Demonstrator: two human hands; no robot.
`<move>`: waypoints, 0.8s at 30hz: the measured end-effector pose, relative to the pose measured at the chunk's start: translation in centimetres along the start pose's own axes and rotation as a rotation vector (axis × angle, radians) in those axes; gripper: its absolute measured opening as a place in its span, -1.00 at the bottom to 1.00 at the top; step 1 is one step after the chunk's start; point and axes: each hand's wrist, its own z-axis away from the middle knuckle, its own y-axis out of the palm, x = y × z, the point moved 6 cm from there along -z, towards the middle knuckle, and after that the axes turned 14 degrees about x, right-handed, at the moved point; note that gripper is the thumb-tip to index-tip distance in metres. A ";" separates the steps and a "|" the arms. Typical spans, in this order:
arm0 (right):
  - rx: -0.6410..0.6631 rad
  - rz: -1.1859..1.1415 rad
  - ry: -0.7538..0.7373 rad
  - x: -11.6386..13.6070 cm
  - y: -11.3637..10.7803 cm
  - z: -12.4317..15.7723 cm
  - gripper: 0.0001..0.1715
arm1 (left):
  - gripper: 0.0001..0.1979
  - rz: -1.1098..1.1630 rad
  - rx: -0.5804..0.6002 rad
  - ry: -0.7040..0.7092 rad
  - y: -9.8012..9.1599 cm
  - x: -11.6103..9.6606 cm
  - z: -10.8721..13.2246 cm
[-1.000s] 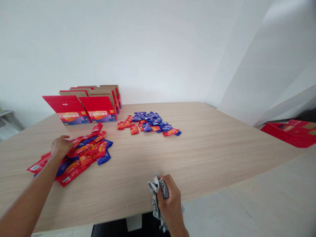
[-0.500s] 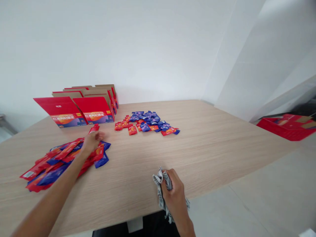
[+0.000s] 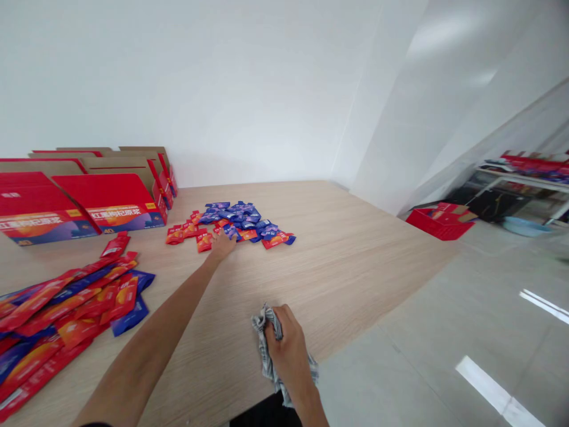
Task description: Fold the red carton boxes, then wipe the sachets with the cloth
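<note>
My left hand (image 3: 223, 244) reaches to the near edge of a pile of small blue and red sachets (image 3: 249, 216) at the middle of the table. Its fingers touch the sachets, but whether they grip one is hard to make out. Near the table's front edge, my right hand (image 3: 287, 341) is closed on a crumpled grey striped cloth (image 3: 265, 350). A larger heap of long red and blue packets (image 3: 84, 302) lies at the left, beside my left forearm.
Open red cartons (image 3: 120, 201) stand in rows at the back left, against the wall. On the floor at the right is a red box (image 3: 440, 222), with a blue basin (image 3: 527, 226) and a loaded shelf (image 3: 528, 176) beyond it.
My left hand has moved right, from the long packets to the sachet pile. The view has turned right, bringing the shelf and basin into sight. My right hand still grips the cloth.
</note>
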 end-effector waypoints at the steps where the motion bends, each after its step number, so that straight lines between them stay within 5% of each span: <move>1: 0.002 0.002 -0.002 -0.1 0.1 0.1 -0.74 | -0.50 -0.006 -0.002 -0.030 0.4 -0.3 -0.2; 13: -0.016 0.096 0.010 -0.5 0.5 0.6 -0.71 | -0.48 -0.058 0.060 -0.090 1.2 -1.2 -0.6; 24: 0.026 0.138 0.026 -0.5 0.4 0.4 -0.72 | -0.52 0.092 0.088 0.019 1.2 -1.5 2.2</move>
